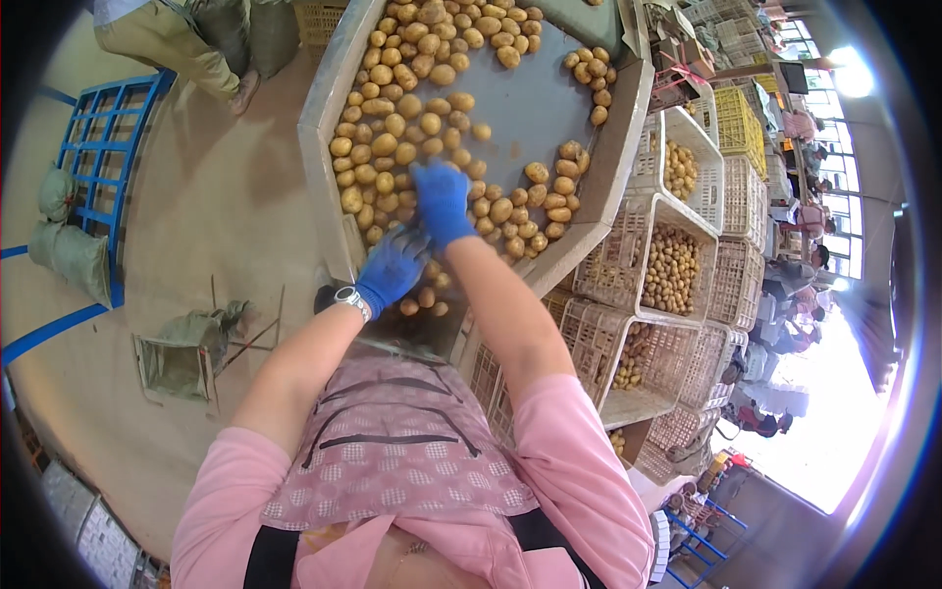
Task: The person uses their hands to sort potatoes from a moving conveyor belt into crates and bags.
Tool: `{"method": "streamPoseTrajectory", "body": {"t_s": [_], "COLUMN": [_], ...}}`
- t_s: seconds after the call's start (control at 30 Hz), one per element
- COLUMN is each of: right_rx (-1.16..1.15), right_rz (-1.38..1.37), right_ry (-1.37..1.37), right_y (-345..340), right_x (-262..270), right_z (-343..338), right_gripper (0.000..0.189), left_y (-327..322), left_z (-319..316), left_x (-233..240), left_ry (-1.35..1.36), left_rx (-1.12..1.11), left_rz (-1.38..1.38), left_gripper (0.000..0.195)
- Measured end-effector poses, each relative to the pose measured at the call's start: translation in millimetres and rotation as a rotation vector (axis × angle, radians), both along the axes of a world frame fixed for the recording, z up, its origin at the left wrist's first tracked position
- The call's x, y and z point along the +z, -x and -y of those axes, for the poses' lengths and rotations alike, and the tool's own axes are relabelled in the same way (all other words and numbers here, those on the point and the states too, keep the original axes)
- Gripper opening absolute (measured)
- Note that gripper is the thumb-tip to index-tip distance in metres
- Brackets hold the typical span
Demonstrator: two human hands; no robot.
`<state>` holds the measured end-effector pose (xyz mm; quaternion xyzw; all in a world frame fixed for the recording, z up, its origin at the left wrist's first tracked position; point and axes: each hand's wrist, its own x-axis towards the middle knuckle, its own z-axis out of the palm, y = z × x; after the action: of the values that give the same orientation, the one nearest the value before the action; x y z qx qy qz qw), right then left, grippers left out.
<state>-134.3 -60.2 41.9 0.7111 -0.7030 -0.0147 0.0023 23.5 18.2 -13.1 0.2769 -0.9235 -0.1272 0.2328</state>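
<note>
Many potatoes point(383, 144) lie on the grey bed of a metal sorting trough point(526, 96) in front of me. My right hand point(443, 200), in a blue glove, is among the potatoes near the trough's narrow end. It is blurred, and its fingertips and palm side are hidden. Lower and to the left, my left hand point(392, 269), also in a blue glove, has its fingers stretched towards the right hand, beside the outlet. A wristwatch point(349, 296) is on my left wrist. Below the hands, a few potatoes point(427, 297) are in the outlet close to my apron point(397, 449).
Stacked plastic crates point(611, 254) stand on the right, several holding potatoes. On the left are a blue metal frame point(110, 147), filled sacks point(70, 254) and a small metal-framed seat point(173, 368). A person point(173, 44) stands at upper left; others are far right.
</note>
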Motion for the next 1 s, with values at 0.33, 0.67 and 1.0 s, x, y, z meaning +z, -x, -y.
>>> {"method": "streamPoseTrajectory", "body": {"t_s": [0.33,0.67,1.0], "right_rx": [-0.939,-0.020,0.065], "right_rz": [-0.407,0.154,0.242], "right_ry": [0.579,0.137,-0.076], "right_y": [219,7,15], "right_x": [90,-26,-33], "right_z": [-160,-138,-167], "right_gripper": [0.052,0.066,0.076], "left_y": [-9,27,126], "left_z": [5,146,166], "left_x": [6,51,98], "left_ry": [0.007,-0.160,-0.296], "left_rx": [0.000,0.946,-0.345], "left_rz": [0.086,-0.374,-0.262], "left_gripper": [0.036,0.075,0.043]}}
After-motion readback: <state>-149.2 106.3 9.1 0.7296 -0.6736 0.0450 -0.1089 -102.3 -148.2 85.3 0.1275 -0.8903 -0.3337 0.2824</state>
